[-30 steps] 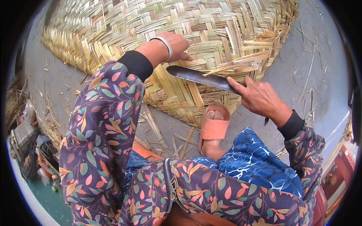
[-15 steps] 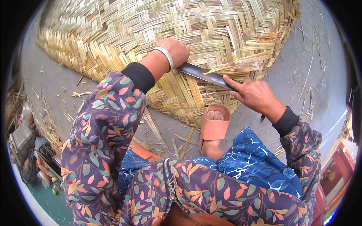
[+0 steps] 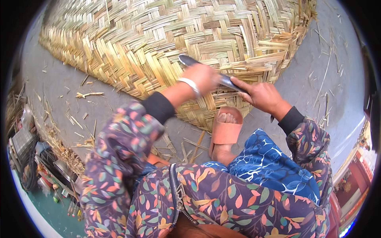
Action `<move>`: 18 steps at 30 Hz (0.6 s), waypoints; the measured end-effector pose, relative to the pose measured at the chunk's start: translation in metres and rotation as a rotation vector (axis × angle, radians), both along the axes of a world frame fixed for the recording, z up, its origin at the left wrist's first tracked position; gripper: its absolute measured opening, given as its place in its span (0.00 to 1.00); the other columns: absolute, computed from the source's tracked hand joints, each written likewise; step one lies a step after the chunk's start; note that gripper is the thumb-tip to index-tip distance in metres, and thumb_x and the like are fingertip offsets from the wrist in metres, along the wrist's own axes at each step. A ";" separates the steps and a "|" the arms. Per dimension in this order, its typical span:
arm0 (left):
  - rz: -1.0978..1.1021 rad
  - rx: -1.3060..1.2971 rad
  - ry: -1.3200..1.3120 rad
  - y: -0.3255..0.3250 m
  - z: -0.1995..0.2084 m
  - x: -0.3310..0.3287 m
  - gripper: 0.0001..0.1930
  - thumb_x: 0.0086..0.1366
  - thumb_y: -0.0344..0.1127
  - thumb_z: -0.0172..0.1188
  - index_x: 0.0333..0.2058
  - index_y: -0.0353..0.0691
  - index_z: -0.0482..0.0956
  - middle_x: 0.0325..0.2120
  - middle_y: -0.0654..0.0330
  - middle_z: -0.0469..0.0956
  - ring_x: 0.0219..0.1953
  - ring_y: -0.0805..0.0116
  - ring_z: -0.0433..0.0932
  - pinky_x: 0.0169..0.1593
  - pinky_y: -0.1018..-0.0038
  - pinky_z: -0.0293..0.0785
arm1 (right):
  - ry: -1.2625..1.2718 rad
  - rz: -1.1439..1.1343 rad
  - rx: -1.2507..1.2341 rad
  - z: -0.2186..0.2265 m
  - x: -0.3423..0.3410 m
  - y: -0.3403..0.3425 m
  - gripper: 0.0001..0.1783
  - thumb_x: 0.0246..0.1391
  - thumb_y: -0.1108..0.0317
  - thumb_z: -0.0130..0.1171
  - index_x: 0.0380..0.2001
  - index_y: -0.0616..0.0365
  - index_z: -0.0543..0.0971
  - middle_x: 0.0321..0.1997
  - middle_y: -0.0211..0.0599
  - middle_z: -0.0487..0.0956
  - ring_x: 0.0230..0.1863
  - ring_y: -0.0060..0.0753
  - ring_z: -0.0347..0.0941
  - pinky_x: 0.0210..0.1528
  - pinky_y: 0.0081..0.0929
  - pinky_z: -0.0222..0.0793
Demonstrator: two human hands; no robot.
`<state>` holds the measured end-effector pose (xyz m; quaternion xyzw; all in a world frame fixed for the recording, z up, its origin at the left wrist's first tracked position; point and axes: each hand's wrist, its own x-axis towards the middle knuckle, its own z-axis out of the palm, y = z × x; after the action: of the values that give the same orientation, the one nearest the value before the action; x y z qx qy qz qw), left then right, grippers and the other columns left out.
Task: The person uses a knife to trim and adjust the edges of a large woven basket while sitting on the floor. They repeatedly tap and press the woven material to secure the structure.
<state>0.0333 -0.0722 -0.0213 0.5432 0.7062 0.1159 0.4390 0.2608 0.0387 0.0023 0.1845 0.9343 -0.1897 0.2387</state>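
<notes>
Smooth grey floor point(image 3: 337, 95) spreads beneath the work, littered with brittle straw-coloured scraps point(image 3: 90, 94). At the far left, a flat green surface point(image 3: 43, 206) carries small objects too small to identify. The woven mat point(image 3: 226, 31) fills the upper middle: flat, fibrous strips in pale green, yellow and brown cross over and under one another, denser and yellower along the left edge, narrowing to a blunt corner near the feet.

Over that corner, the left hand point(image 3: 202, 77), with a white band point(image 3: 189, 85) at its wrist, is curled and blurred; whether it grips anything I cannot tell. Behind it runs a long, dark, smooth blade point(image 3: 188, 60) with a rounded tip, lying slantwise over the mat. Below stands a plain orange sandal point(image 3: 226, 133) on a bare foot. The right hand point(image 3: 264, 97) grasps the blade's lower right end, index finger stretched along it.

As for containers, a rounded, dark bowl-like shape point(image 3: 63, 168) sits amid the left-hand clutter; its contents are unclear.
</notes>
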 end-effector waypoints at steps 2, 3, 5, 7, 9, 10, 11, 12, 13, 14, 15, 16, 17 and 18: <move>0.020 0.174 -0.198 0.001 0.019 0.037 0.17 0.65 0.46 0.56 0.30 0.37 0.81 0.26 0.45 0.79 0.31 0.45 0.78 0.39 0.58 0.75 | -0.032 -0.027 0.021 0.002 -0.008 0.002 0.32 0.60 0.48 0.53 0.68 0.27 0.61 0.25 0.46 0.80 0.26 0.53 0.78 0.30 0.49 0.74; -0.085 0.208 -0.226 -0.001 0.016 0.033 0.17 0.64 0.45 0.57 0.29 0.35 0.81 0.25 0.45 0.79 0.29 0.47 0.78 0.37 0.59 0.74 | 0.017 -0.025 0.032 0.004 -0.013 0.004 0.32 0.60 0.48 0.54 0.68 0.28 0.61 0.25 0.46 0.80 0.26 0.53 0.78 0.30 0.49 0.74; -0.364 -0.074 -0.283 -0.029 0.002 0.006 0.16 0.61 0.45 0.60 0.29 0.35 0.82 0.24 0.47 0.79 0.25 0.52 0.78 0.33 0.60 0.74 | 0.083 -0.050 0.027 0.003 -0.007 -0.008 0.32 0.60 0.48 0.54 0.67 0.29 0.62 0.25 0.45 0.80 0.26 0.54 0.78 0.31 0.50 0.74; -0.661 -0.370 -0.397 -0.091 -0.018 -0.012 0.13 0.56 0.38 0.65 0.41 0.46 0.85 0.38 0.51 0.82 0.43 0.59 0.81 0.50 0.65 0.75 | 0.051 -0.163 -0.130 0.014 -0.005 -0.013 0.32 0.61 0.49 0.54 0.67 0.35 0.63 0.31 0.52 0.81 0.33 0.57 0.78 0.37 0.48 0.75; -0.686 -0.262 -0.362 -0.131 -0.011 -0.018 0.20 0.55 0.36 0.66 0.48 0.46 0.82 0.49 0.52 0.79 0.52 0.53 0.76 0.58 0.66 0.70 | 0.110 -0.287 -0.340 0.018 0.006 -0.021 0.32 0.61 0.51 0.54 0.67 0.38 0.64 0.36 0.57 0.81 0.37 0.60 0.78 0.41 0.46 0.76; -0.480 -0.131 -0.353 -0.130 -0.009 -0.018 0.20 0.56 0.37 0.66 0.48 0.42 0.81 0.45 0.52 0.81 0.51 0.55 0.78 0.56 0.66 0.72 | 0.176 -0.368 -0.475 0.013 0.016 -0.028 0.31 0.60 0.55 0.56 0.67 0.43 0.65 0.48 0.55 0.80 0.45 0.53 0.80 0.47 0.41 0.75; -0.276 -0.001 -0.341 -0.129 -0.008 -0.018 0.21 0.56 0.37 0.65 0.49 0.39 0.80 0.42 0.51 0.82 0.49 0.56 0.79 0.54 0.66 0.74 | 0.206 -0.437 -0.588 0.012 0.023 -0.037 0.32 0.60 0.57 0.56 0.67 0.45 0.65 0.51 0.52 0.79 0.47 0.48 0.79 0.49 0.39 0.74; 0.056 0.047 -0.368 -0.123 -0.018 -0.015 0.20 0.57 0.37 0.66 0.48 0.36 0.79 0.39 0.51 0.83 0.45 0.58 0.81 0.50 0.67 0.76 | 0.239 -0.498 -0.706 0.012 0.029 -0.046 0.32 0.60 0.58 0.57 0.67 0.46 0.65 0.53 0.49 0.79 0.49 0.43 0.79 0.50 0.37 0.73; 0.387 0.098 -0.391 -0.109 -0.024 -0.012 0.20 0.58 0.37 0.66 0.47 0.33 0.78 0.36 0.51 0.83 0.40 0.60 0.83 0.46 0.68 0.78 | 0.271 -0.559 -0.821 0.015 0.033 -0.054 0.32 0.59 0.60 0.58 0.67 0.48 0.65 0.56 0.47 0.78 0.51 0.39 0.78 0.52 0.34 0.72; 0.529 0.066 -0.416 -0.098 -0.027 -0.011 0.20 0.58 0.37 0.66 0.47 0.32 0.78 0.34 0.52 0.83 0.37 0.63 0.82 0.43 0.70 0.78 | 0.300 -0.607 -0.894 0.019 0.036 -0.060 0.33 0.60 0.62 0.58 0.67 0.53 0.65 0.59 0.39 0.76 0.53 0.28 0.73 0.55 0.29 0.69; 0.669 0.029 -0.446 -0.082 -0.023 -0.008 0.20 0.59 0.37 0.67 0.46 0.31 0.78 0.32 0.53 0.82 0.34 0.66 0.82 0.40 0.72 0.78 | 0.202 -0.677 -0.957 0.027 0.036 -0.062 0.32 0.60 0.63 0.58 0.67 0.53 0.65 0.58 0.39 0.76 0.53 0.27 0.73 0.55 0.29 0.68; 0.810 -0.010 -0.476 -0.072 -0.019 -0.004 0.19 0.59 0.37 0.67 0.45 0.30 0.78 0.30 0.54 0.82 0.31 0.69 0.82 0.37 0.73 0.78 | 0.102 -0.746 -1.017 0.042 0.035 -0.061 0.32 0.60 0.63 0.58 0.67 0.53 0.65 0.58 0.39 0.76 0.53 0.26 0.72 0.56 0.28 0.68; 0.827 -0.019 -0.534 -0.068 -0.022 0.003 0.19 0.59 0.36 0.67 0.45 0.30 0.77 0.29 0.55 0.82 0.29 0.71 0.81 0.34 0.74 0.77 | 0.085 -0.768 -1.047 0.047 0.038 -0.063 0.32 0.61 0.63 0.57 0.67 0.54 0.65 0.56 0.37 0.76 0.52 0.23 0.72 0.55 0.26 0.68; 0.848 -0.026 -0.586 -0.067 -0.027 0.010 0.19 0.59 0.36 0.67 0.44 0.29 0.77 0.27 0.57 0.81 0.27 0.73 0.79 0.32 0.75 0.76 | 0.068 -0.787 -1.079 0.053 0.042 -0.065 0.31 0.61 0.62 0.57 0.67 0.55 0.65 0.55 0.35 0.77 0.51 0.20 0.71 0.54 0.25 0.68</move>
<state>0.0435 -0.1396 -0.0487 0.1484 0.7130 0.4222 0.5397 0.3032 -0.0262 0.0555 0.3605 0.5784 -0.7091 0.1808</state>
